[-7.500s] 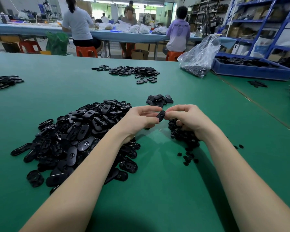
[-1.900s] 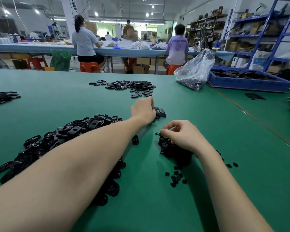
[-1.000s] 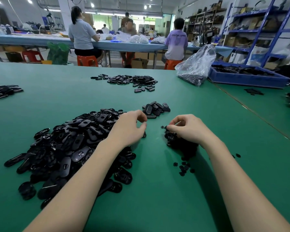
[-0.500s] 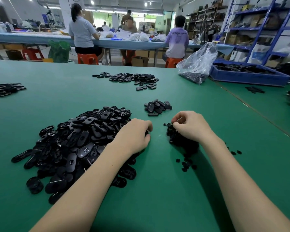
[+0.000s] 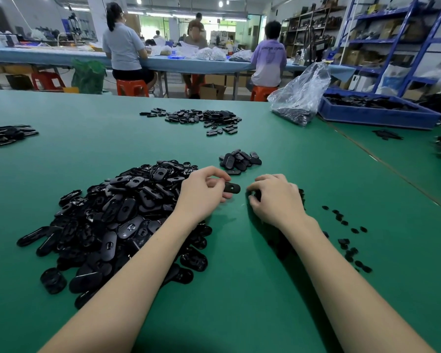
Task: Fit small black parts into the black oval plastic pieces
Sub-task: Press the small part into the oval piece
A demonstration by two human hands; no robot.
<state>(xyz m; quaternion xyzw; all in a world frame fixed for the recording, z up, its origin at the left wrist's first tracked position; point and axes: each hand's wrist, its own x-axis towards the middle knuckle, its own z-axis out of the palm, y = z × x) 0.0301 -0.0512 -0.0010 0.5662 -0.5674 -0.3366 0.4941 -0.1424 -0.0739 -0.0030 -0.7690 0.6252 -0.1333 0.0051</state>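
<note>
We see left hand [image 5: 204,194] curled, pinching black oval piece [image 5: 231,187] between thumb and fingers, piece held just above green surface [image 5: 239,289], beside big oval-piece pile [image 5: 117,215]. Right hand [image 5: 275,197] curled, knuckles up, fingertips down in heap of small black parts [image 5: 301,193]; we cannot tell whether it grips one. Loose small parts [image 5: 349,248] scattered right of forearm. Small cluster of oval pieces [image 5: 239,159] lies just beyond hands.

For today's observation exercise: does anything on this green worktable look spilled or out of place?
Mildly. Several small black round parts lie strewn singly over the green table, right of the right hand, apart from their heap. The left hand holds a black oval plastic piece. Nothing looks damaged.
</note>
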